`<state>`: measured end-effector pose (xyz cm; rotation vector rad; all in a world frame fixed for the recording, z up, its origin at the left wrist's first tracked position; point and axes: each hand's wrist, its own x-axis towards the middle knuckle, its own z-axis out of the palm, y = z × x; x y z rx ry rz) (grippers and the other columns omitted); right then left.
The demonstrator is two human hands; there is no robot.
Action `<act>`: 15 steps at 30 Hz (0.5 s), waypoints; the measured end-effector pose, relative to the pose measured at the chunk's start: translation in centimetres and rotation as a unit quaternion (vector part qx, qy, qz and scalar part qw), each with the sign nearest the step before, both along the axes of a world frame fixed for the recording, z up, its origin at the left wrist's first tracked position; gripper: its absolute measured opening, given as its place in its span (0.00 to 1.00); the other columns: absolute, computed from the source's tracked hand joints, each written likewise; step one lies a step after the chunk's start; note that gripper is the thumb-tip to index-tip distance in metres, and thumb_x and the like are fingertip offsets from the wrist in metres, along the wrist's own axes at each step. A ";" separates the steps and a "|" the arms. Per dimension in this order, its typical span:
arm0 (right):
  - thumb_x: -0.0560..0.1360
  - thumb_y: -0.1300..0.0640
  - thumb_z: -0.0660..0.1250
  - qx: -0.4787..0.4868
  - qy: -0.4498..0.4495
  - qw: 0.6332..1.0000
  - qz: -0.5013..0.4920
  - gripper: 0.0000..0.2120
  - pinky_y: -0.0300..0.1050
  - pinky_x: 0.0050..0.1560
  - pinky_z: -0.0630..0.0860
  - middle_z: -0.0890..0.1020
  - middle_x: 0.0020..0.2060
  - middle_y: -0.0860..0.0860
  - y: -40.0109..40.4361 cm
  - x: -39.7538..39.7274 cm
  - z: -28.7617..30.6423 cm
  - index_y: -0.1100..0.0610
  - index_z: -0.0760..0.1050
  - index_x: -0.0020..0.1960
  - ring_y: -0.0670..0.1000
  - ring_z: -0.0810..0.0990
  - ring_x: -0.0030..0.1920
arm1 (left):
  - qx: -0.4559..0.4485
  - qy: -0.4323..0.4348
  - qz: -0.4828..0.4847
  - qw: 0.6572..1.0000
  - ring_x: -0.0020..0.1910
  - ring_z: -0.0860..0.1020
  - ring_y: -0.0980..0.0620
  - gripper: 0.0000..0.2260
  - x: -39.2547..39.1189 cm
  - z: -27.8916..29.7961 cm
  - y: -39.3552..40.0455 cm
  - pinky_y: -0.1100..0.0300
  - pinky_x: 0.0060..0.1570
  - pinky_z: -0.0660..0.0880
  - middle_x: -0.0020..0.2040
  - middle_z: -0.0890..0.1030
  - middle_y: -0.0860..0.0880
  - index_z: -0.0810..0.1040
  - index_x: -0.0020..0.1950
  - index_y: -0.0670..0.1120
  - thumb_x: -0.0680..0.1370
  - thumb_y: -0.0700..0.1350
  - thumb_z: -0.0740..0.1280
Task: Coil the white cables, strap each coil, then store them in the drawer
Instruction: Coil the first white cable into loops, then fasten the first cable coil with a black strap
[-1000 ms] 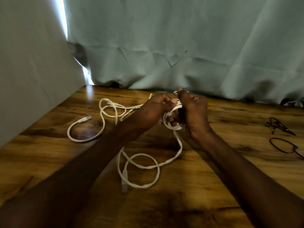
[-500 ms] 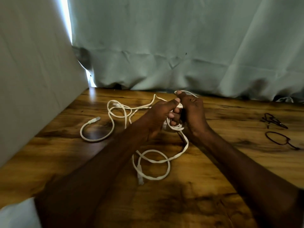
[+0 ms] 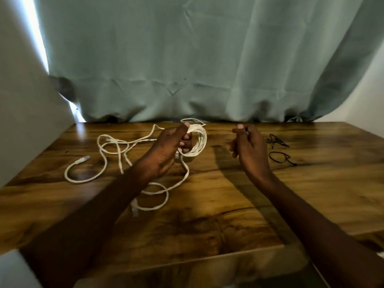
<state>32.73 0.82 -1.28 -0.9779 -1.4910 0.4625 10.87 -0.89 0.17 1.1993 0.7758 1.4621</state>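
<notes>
White cable (image 3: 188,175) sits mid-table, partly wound — a small coil (image 3: 198,140) of several turns is bunched in the left hand (image 3: 172,148), held just above the wooden table (image 3: 228,215). Left hand grips the coil, thumb up on top of it, fingers curled through the loops. From the coil a loose tail drops toward the near side, makes one flat loop on the table and ends in a connector (image 3: 134,208) close to the left forearm. A second white cable (image 3: 104,161) lies left of the coil in slack bends, its connector (image 3: 83,159) at the far-left end, pointing up-left; where the two cables cross near the left hand, can't tell which strand is which.

Right hand (image 3: 249,148) hovers right of the coil, apart from it, fingers loosely curled, holding nothing visible — thumb and fingertip near each other.

Further right of the coil, past the right hand: two thin black straps (image 3: 278,149), one crumpled, one in a loop, lying flat on the table. Behind the coil, a pale green curtain (image 3: 187,59) hangs along the table's far edge.
</notes>
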 end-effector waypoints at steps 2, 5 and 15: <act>0.85 0.45 0.59 -0.029 -0.022 0.999 -0.004 0.14 0.50 0.36 0.75 0.81 0.35 0.52 -0.4 1.7 -1.5 0.53 0.78 0.52 0.51 0.79 0.34 | 0.003 0.020 -0.012 1.000 0.27 0.63 0.57 0.17 2.1 -0.3 -0.2 0.62 0.31 0.63 0.31 0.63 0.49 0.69 0.37 0.45 0.86 0.48 0.61; 0.84 0.47 0.61 -0.049 0.038 0.997 -0.042 0.12 0.49 0.39 0.75 0.80 0.36 0.48 -0.5 3.5 -3.7 0.50 0.79 0.48 0.50 0.77 0.35 | 0.006 0.057 -0.027 0.998 0.27 0.63 0.56 0.18 6.5 -0.6 0.0 0.63 0.30 0.63 0.28 0.66 0.52 0.70 0.37 0.45 0.86 0.49 0.60; 0.77 0.43 0.59 -0.070 0.257 0.950 -0.165 0.14 0.65 0.51 0.81 0.82 0.40 0.56 1.8 5.4 -4.1 0.51 0.77 0.50 0.59 0.81 0.42 | -0.053 0.072 0.073 0.993 0.28 0.76 0.55 0.19 17.3 -2.8 5.8 0.62 0.33 0.74 0.29 0.78 0.52 0.80 0.41 0.44 0.85 0.54 0.61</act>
